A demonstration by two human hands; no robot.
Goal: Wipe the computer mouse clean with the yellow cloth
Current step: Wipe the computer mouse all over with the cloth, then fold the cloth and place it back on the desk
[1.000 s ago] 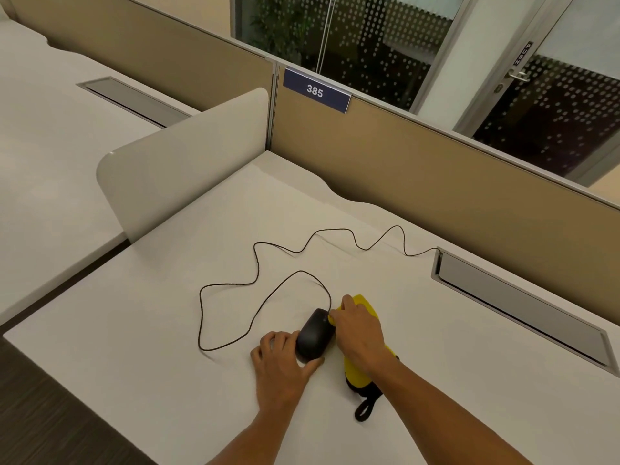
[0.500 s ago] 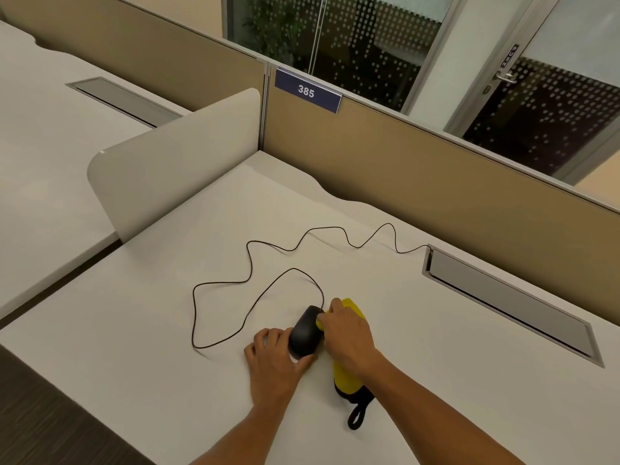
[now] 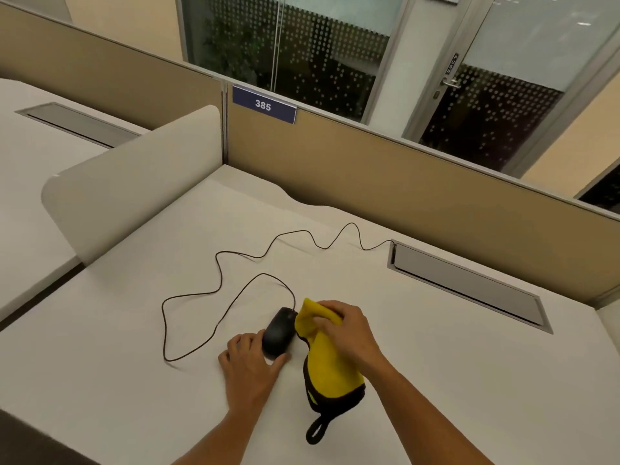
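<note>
A black wired computer mouse (image 3: 279, 331) lies on the pale off-white worktop (image 3: 436, 347), near the front edge and roughly central in the head view. The left hand (image 3: 250, 367) rests flat on the worktop at the near left side of the mouse; its fingers (image 3: 240, 342) are loosely spread, the thumb lying along the mouse's near end and the index finger touching its left flank. The right hand (image 3: 345, 330) is raised just to the right of the mouse, fingers closed in a pinch on the upper part of a yellow cloth with black edging and a black hanging loop (image 3: 327, 367). The top fold of the cloth sits against, or just beside, the right front corner of the mouse; contact cannot be confirmed. The lower part of the cloth hangs toward the worktop, its loop lying on the surface nearer the person. A thin black cable (image 3: 218, 263) runs from the front of the mouse, loops left, then snakes right to the corner of a grey recessed cable tray (image 3: 466, 286). A tan partition panel (image 3: 385, 182) carries a dark blue plate marked 385 (image 3: 264, 104). A curved white divider (image 3: 134, 176) stands at the worktop's left side.
</note>
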